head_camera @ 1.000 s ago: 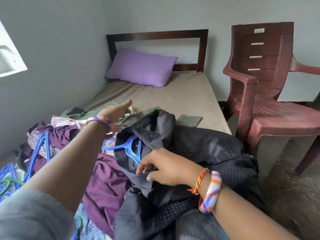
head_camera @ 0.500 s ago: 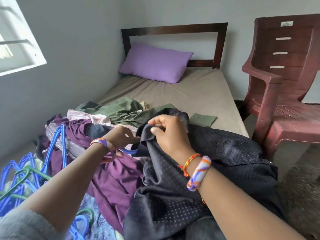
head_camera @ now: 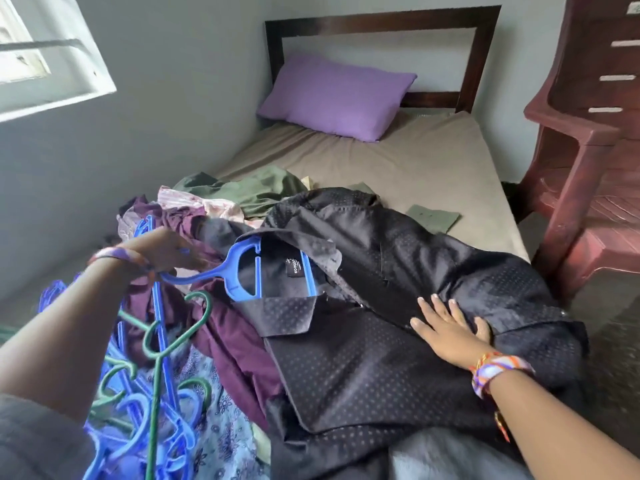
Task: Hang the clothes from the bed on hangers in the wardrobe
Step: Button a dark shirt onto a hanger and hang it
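On the bed (head_camera: pixel 426 161), the black dotted shirt (head_camera: pixel 381 341) lies flattened under the right hand's (head_camera: pixel 450 329) straight fingers; the left hand (head_camera: pixel 162 251) grips the blue plastic hanger's (head_camera: pixel 249 271) hook. Slippery fabric could slide off one hanger arm when lifted.

Pale grey walls (head_camera: pixel 180 109) are being lit by 1 white-framed window (head_camera: pixel 52 64); 1 maroon plastic chair (head_camera: pixel 588 168) is being shown beside.

One bed (head_camera: pixel 433 168), one pillow (head_camera: pixel 337 95), one chair (head_camera: pixel 588 150), two hands: left hand (head_camera: pixel 162 251), right hand (head_camera: pixel 450 327); hangers (head_camera: pixel 156 393) tangled, uncountable.
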Action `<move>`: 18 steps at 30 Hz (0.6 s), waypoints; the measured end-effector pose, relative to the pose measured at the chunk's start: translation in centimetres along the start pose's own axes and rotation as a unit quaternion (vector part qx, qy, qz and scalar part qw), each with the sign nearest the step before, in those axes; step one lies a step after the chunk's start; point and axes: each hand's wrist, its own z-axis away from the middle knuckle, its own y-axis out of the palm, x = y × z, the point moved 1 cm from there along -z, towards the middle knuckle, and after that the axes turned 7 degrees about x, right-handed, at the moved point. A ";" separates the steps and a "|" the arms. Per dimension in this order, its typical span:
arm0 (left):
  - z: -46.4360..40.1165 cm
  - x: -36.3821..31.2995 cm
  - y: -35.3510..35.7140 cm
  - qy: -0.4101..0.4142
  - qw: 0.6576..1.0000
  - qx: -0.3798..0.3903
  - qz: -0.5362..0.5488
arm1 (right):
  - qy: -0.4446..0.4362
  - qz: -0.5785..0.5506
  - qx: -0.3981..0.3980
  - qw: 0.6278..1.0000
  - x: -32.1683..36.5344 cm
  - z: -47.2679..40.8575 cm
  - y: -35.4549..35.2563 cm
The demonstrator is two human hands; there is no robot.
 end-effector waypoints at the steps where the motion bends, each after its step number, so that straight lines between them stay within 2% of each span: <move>1: 0.4 -0.7 -0.2 -0.013 1.000 0.006 -0.003 | 0.000 -0.006 0.005 1.000 0.6 0.1 -0.5; 3: 1.1 -2.3 -0.5 -0.008 0.999 -0.022 -0.043 | 0.008 -0.006 -0.009 1.000 1.1 0.2 -1.1; 4: 1.3 -3.3 -0.8 0.007 0.997 -0.060 -0.057 | 0.017 -0.020 -0.036 0.999 1.6 0.6 -1.5; 6: 1.9 -6.3 -1.4 0.081 0.986 -0.140 -0.044 | -0.006 -0.087 -0.164 0.983 3.6 1.5 -2.3; 8: 1.7 -9.9 -1.0 0.209 0.965 -0.160 -0.023 | -0.120 -0.197 -0.306 0.924 6.8 3.0 -3.2; 9: 1.6 -11.7 -0.5 0.291 0.944 -0.152 -0.023 | -0.193 -0.254 -0.330 0.889 8.5 4.1 -3.4; 10: 1.4 -13.5 0.2 0.347 0.928 -0.127 -0.035 | -0.256 -0.292 -0.317 0.865 10.2 5.2 -3.5; 12: 0.7 -16.3 1.7 0.363 0.924 -0.060 -0.103 | -0.326 -0.313 -0.247 0.857 12.8 7.1 -3.0; 14: 0.0 -17.8 2.4 0.351 0.923 -0.030 -0.157 | -0.335 -0.309 -0.204 0.867 14.1 7.7 -2.1; 18: -0.4 -18.3 1.7 0.404 0.901 -0.087 -0.132 | -0.284 -0.421 -0.176 0.843 14.0 7.1 -1.4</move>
